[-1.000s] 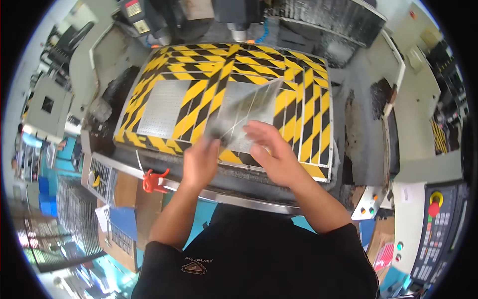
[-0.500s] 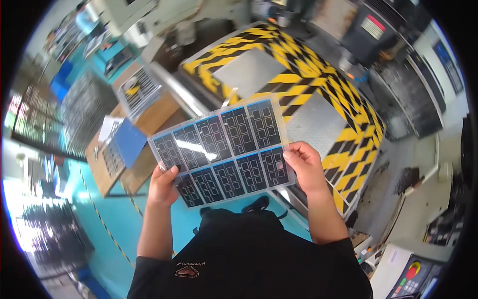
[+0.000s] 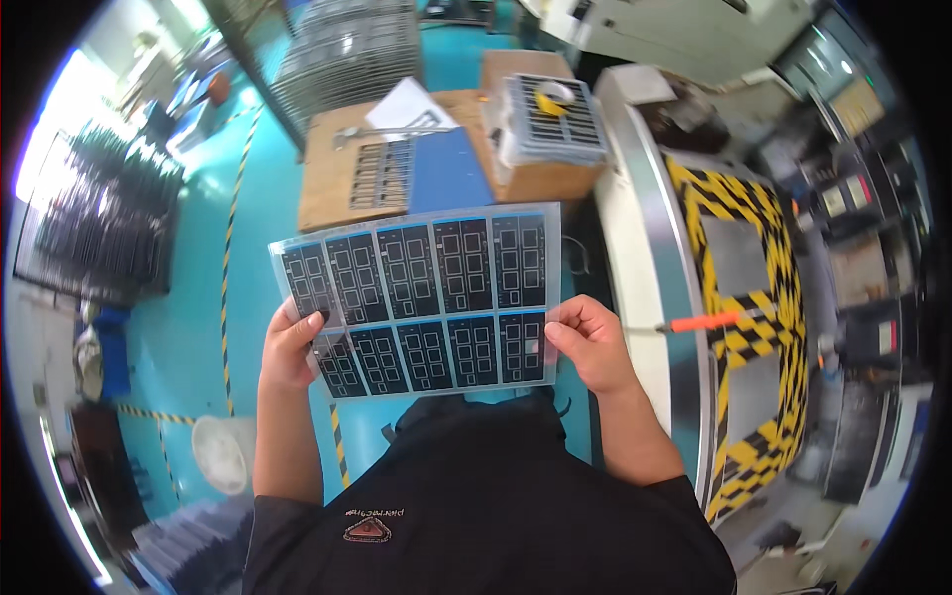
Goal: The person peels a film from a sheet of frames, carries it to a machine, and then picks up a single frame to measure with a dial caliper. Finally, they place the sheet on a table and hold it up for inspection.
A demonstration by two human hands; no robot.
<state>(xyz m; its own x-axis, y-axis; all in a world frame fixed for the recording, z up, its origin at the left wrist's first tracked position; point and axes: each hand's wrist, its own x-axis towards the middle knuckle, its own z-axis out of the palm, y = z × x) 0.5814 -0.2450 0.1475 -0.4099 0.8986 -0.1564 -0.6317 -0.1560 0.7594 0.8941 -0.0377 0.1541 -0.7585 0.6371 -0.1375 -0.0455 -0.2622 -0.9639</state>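
Observation:
Both my hands hold a clear plastic sheet (image 3: 426,319) in front of my body. Two rows of dark rectangular panels with pale outlined shapes and blue top edges cover it. My left hand (image 3: 291,344) pinches its left edge, thumb on top. My right hand (image 3: 592,342) grips the right edge between thumb and fingers. The fingers behind the sheet are partly hidden. The sheet lies nearly level, its left side slightly lower.
Ahead stands a wooden table (image 3: 327,188) with a blue board (image 3: 448,171), a slotted metal plate (image 3: 381,177) and a caliper (image 3: 389,132). A box with stacked trays (image 3: 555,149) holds tape rolls. At right, an orange-handled tool (image 3: 704,322) lies by yellow-black striped machinery (image 3: 734,307).
My body and view have turned left, so the table now lies straight ahead and the striped machine sits to the right. Both hands still hold the sheet, now more level.

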